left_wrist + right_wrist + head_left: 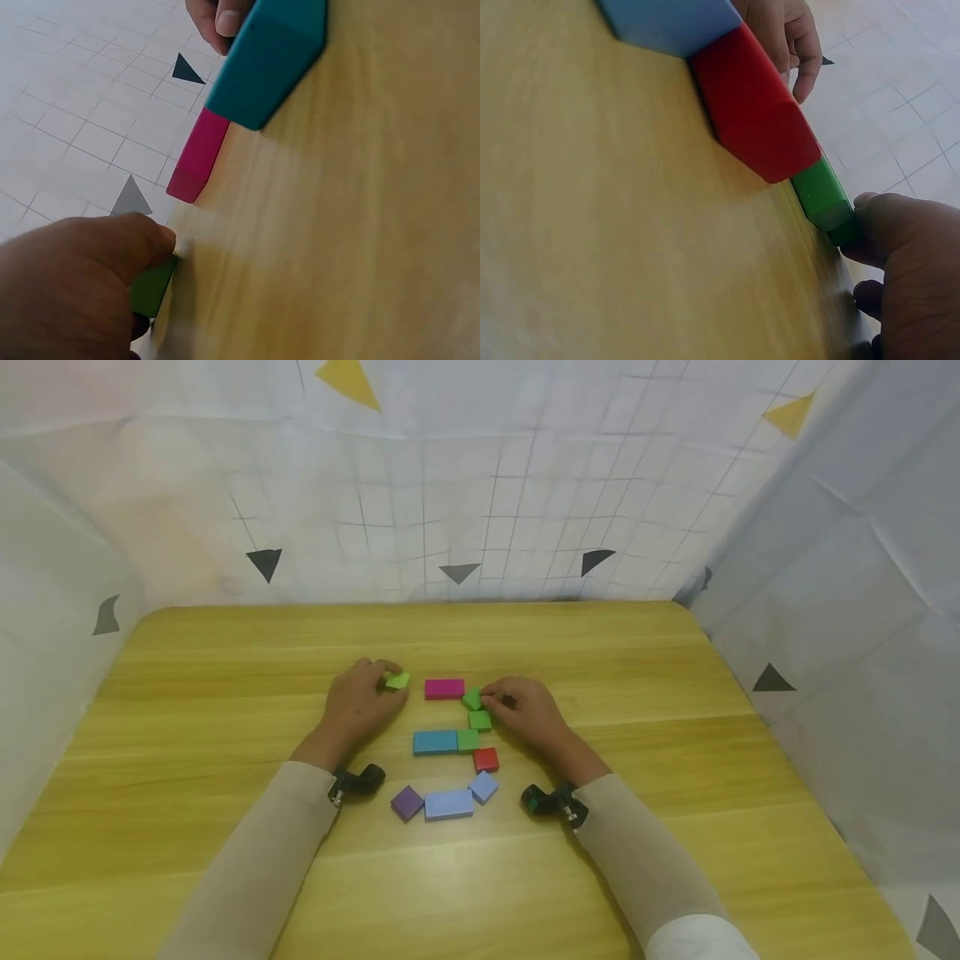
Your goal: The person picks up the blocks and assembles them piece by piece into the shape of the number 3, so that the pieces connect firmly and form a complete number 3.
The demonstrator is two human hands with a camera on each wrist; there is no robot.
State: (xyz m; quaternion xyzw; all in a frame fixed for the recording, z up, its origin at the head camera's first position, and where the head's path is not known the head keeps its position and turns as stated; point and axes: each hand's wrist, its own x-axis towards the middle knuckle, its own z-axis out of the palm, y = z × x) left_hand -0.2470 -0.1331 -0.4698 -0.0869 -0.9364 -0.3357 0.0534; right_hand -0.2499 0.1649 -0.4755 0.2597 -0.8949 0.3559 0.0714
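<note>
My left hand (362, 700) pinches a light green block (398, 680) between thumb and fingers, left of a magenta block (445, 689). In the left wrist view the thumb covers part of that green block (153, 289). On the other side, my right hand (527, 713) pinches a tilted green block (472, 699) at the magenta block's right. Another green block (479, 721) lies just below it. Lower down, a third green block (468, 741) touches the right end of a long blue block (435, 742).
A red block (486, 760) lies below the green ones. Nearer me are a small light blue block (483, 787), a long light blue block (448, 804) and a purple block (407, 803) turned cornerwise. The wooden table (225, 843) meets a patterned cloth (525, 527) behind.
</note>
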